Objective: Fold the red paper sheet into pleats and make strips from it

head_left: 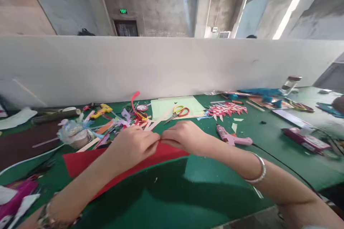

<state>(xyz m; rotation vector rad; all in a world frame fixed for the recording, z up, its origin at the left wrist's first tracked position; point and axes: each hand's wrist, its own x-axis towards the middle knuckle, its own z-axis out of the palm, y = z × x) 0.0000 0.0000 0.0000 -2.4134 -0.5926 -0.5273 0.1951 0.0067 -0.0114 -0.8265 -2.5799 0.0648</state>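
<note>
A large sheet of red paper (158, 154) lies across the green table in front of me, running off to the left beneath my left forearm. At its far edge my left hand (135, 144) is closed in a pinch on the paper. Right beside it my right hand (185, 137) pinches the same edge, the fingertips of both hands almost touching. What the fingertips press together is partly hidden. Just beyond my hands lie open scissors (177, 112) with yellow and red handles, partly on pale green paper sheets (197, 104).
A pink glue gun (233, 137) with a black cord lies at the right, near a red-and-white woven paper piece (228, 109). Left are a yellow glue gun (101, 111), paper scraps and a wrapped pot (77, 137). A white partition (172, 68) closes off the far side.
</note>
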